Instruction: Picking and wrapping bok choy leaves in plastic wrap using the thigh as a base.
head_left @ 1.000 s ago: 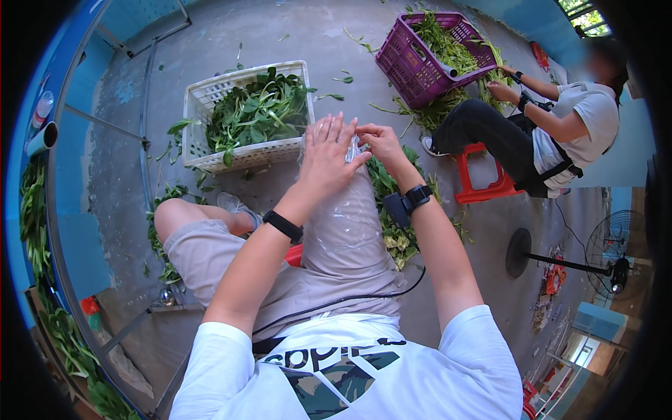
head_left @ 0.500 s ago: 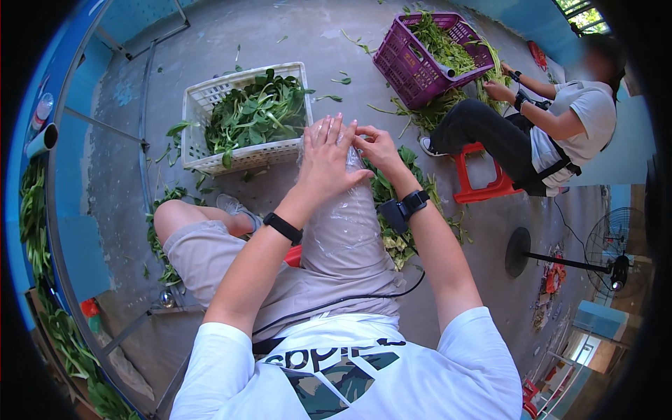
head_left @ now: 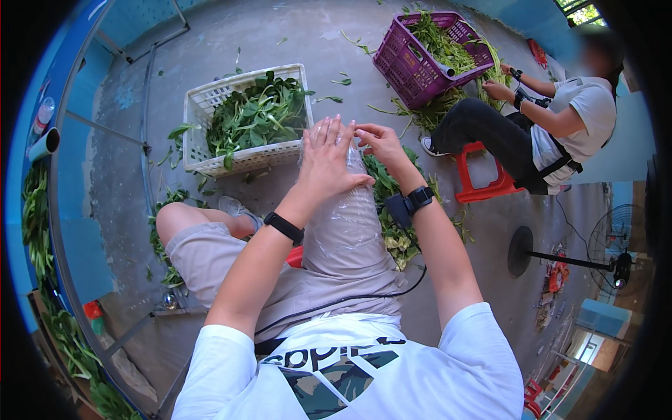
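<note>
Clear plastic film lies over my right thigh and knee, wrinkled and shiny against the beige shorts. My left hand rests flat on it near the knee, fingers stretched out and thumb pointing right. Beside those fingertips, my right hand has its fingers bent and drawn together at the film's right edge; the pinched part is tiny and partly hidden. Just beyond the knee stands a white slotted crate holding leafy green stalks.
Loose greens lie on the floor right of my leg. A co-worker sits on a red stool by a purple crate of greens. A standing fan is at right, a metal frame at left.
My right hand's fingers have shifted slightly and loosened a little beside the film's edge. My left hand stays flat in the same place. The view has moved very slightly.
</note>
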Demonstrator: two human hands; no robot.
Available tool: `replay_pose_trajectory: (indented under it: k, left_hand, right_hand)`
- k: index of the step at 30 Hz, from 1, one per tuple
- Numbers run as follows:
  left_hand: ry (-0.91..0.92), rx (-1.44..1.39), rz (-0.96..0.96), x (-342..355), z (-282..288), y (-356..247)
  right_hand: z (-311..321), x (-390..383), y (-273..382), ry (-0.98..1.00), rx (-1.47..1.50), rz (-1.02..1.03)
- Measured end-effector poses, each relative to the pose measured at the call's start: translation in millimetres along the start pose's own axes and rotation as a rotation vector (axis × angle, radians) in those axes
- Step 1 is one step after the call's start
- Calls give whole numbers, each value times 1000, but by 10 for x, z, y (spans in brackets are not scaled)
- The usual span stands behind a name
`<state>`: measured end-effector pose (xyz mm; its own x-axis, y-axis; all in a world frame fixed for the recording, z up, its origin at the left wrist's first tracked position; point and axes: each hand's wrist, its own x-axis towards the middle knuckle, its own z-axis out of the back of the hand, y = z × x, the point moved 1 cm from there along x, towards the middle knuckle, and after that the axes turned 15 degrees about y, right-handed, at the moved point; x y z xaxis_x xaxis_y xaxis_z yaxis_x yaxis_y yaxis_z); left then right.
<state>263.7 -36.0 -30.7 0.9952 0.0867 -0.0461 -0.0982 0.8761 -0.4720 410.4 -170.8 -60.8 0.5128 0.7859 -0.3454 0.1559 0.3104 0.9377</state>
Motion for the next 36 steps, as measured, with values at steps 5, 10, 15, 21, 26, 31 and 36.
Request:
replay_pose_trajectory:
  k: [5, 10, 15, 21, 26, 31, 36]
  left_hand:
    - [21, -3, 16, 11, 9, 12]
    - [13, -12, 1, 6, -6, 8]
    - [-5, -16, -2, 0, -8, 9]
    - [26, 8, 18, -4, -3, 25]
    - [-9, 2, 0, -6, -19, 39]
    - [-39, -14, -23, 1, -41, 48]
    - [-32, -11, -15, -2, -25, 39]
  right_hand:
    - [-14, -198, 91, -33, -125, -26]
    - [-13, -321, 103, 123, -189, -25]
    - [3, -329, 82, 163, -86, -59]
    - [57, -392, 76, 106, -16, -110]
    - [-38, -416, 180, 173, -70, -128]
    - [-16, -391, 142, 226, -51, -131]
    - [55, -427, 37, 173, 207, -158]
